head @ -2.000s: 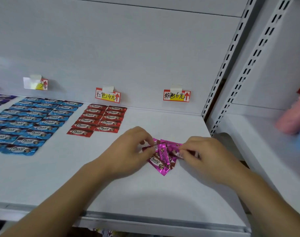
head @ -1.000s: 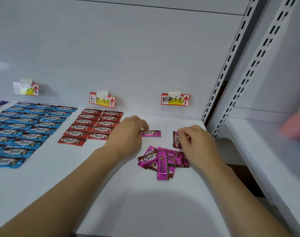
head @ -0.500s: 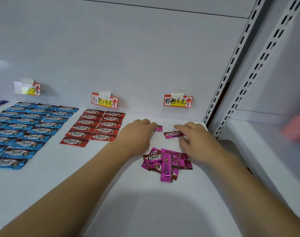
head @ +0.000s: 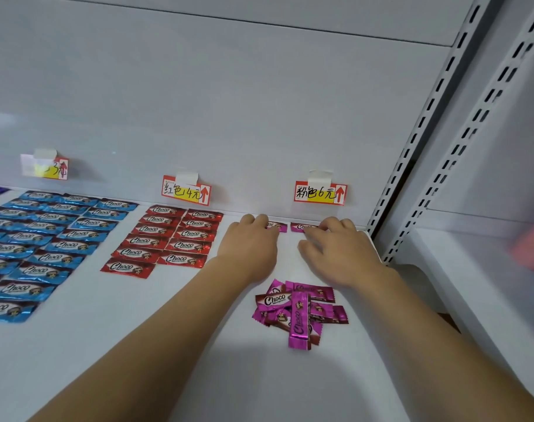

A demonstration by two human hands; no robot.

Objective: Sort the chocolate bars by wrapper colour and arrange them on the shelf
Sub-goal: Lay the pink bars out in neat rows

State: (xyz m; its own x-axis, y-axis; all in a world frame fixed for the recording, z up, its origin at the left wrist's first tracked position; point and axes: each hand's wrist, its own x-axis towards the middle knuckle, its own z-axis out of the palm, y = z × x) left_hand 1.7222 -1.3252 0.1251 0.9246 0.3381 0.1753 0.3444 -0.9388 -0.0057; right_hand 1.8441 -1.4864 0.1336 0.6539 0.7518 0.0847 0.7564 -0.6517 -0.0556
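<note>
On the white shelf, a loose pile of pink Choco bars lies near me. At the back wall, under the pink price tag, my left hand rests its fingertips on one pink bar, mostly hidden. My right hand presses a second pink bar flat beside it. Both bars lie on the shelf, side by side. Red bars lie in two columns under the red tag. Blue bars fill rows at the left.
A slotted upright post bounds the shelf on the right, with another shelf bay beyond it. A blurred pink object sits at the far right edge. A third price tag hangs above the blue bars.
Both hands left the pink pile, each with one pink bar, and carried them back to the wall under the pink tag, where the bars now lie flat.
</note>
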